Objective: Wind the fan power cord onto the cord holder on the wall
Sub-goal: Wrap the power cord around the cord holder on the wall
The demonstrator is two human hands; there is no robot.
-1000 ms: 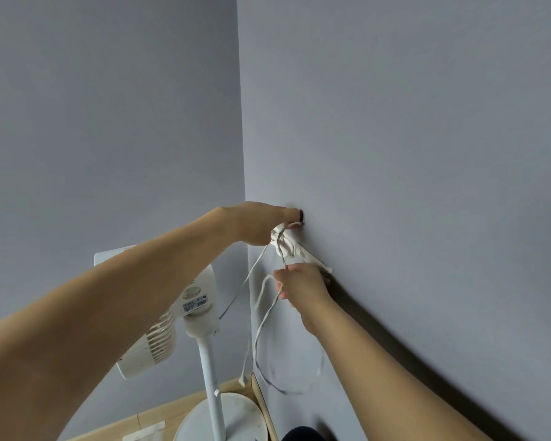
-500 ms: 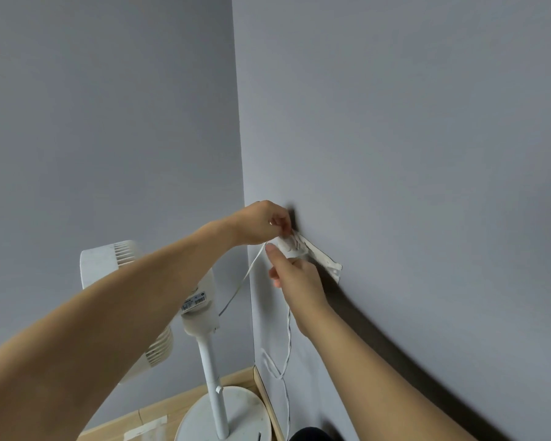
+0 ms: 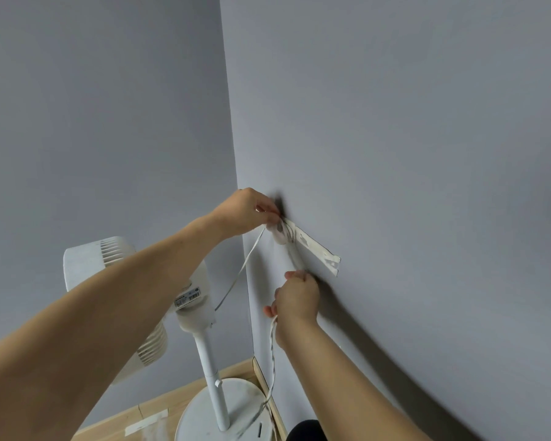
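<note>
White flat power cord (image 3: 245, 261) runs taut from the back of the white pedestal fan (image 3: 191, 308) up to the white cord holder (image 3: 282, 232), which is fixed to the grey wall (image 3: 411, 138) just beside the inner corner where the two walls meet. Several turns of cord already sit bunched on the holder, and a white strip (image 3: 317, 249) slants down and away from it along the wall. The left hand (image 3: 245, 214) is at the holder's upper end, fingers curled and pinching the cord there against the coil. The right hand (image 3: 296, 300) is lower on the same wall, fingers clenched round the cord; a blurred stretch seems to rise from this fist to the holder, though the smear makes that uncertain. From under the right hand the cord hangs down loosely and curves across the fan's round white base (image 3: 204, 418), which stands on the pale wooden floor (image 3: 159, 405) in the corner.
</note>
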